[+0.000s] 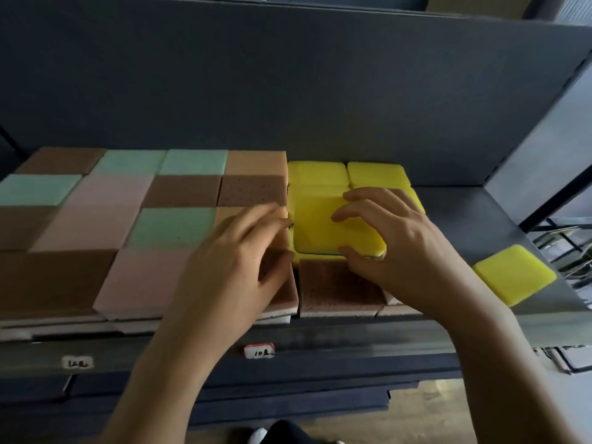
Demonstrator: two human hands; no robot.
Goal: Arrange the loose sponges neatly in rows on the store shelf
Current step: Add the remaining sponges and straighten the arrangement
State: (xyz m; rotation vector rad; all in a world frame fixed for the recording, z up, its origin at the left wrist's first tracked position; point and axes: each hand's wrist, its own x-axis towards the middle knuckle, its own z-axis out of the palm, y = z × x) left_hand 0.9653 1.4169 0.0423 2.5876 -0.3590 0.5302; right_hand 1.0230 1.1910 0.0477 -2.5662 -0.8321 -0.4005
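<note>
**On the shelf: yellow sponge in hand**

Near the shelf (474,216) front edge, my right hand (394,248) has its grip closed on a yellow sponge (333,232), thumb at the near edge, fingers on top. My left hand (237,261) rests open-fingered against its left side, holding nothing. A loose yellow sponge (514,274) lies toward the right front corner. Coloured sponge rows (128,213) fill the left.

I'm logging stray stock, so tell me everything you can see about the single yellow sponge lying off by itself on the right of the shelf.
The lone yellow sponge is a bright yellow, roughly square pad with rounded corners and a soft, foam-like look. It lies flat on the grey shelf near the front right edge, turned at an angle to the rows. It sits apart from the other yellow sponges, and neither hand touches it. Only its top and side edges show.
</note>
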